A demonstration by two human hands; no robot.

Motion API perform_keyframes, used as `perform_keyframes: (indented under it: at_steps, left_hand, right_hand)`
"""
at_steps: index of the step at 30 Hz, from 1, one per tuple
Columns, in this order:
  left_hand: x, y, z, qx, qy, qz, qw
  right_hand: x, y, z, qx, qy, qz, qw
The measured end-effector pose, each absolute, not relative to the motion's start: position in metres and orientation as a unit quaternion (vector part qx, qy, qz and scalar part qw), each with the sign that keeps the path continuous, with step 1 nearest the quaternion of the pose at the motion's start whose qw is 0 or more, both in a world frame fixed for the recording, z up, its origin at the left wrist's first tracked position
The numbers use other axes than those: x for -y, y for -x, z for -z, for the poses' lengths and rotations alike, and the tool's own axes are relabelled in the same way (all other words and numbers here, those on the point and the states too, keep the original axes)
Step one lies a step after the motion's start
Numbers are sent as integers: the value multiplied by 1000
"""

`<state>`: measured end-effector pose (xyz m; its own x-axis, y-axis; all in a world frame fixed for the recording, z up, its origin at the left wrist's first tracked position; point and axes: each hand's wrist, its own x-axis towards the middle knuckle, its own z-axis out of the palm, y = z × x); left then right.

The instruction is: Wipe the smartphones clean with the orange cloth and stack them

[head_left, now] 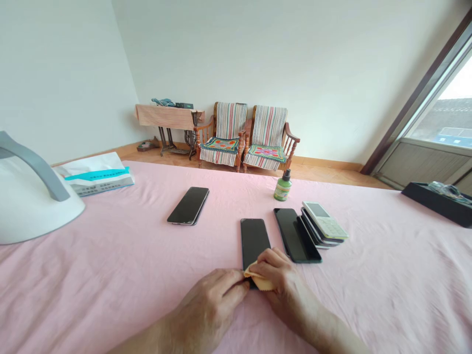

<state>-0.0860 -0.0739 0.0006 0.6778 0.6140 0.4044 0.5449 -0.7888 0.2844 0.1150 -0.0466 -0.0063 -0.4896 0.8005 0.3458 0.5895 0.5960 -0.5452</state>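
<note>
A black smartphone (254, 238) lies face up on the pink cloth in front of me. My right hand (282, 280) grips a yellow cleaning cloth (261, 281) and presses it on the phone's near end. My left hand (217, 302) has its fingers closed at the phone's near left edge, steadying it; the fingertips touch the cloth's edge. Just right of this phone lies another black smartphone (297, 236). Beside that is a stack of phones, topped by a white keypad phone (324, 220). Further left, dark smartphones (189, 206) lie one on another.
A green spray bottle (282, 187) stands behind the phones. At the left are a white kettle (33, 201) and a tissue pack (98, 174). A black box (438, 201) sits at the far right. Two wooden chairs (230, 137) and a cloth-covered sewing table (165, 118) stand beyond the table.
</note>
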Motion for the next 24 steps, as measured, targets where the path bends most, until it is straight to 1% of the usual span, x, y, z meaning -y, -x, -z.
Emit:
perform_keyframes:
  at_steps: [5, 11, 19, 24]
  left_hand:
    - [74, 87, -3, -315, -915, -245, 65]
    - [74, 86, -2, -321, -911, -241, 96]
    - [74, 86, -1, -317, -909, -256, 86]
    - [75, 84, -2, -310, -910, -259, 89]
  right_hand:
    - [40, -109, 7, 847, 421, -161, 282]
    - [48, -112, 8, 856, 387, -186, 287]
    - [43, -106, 10, 842, 413, -173, 302]
    - [47, -107, 10, 839, 411, -197, 299]
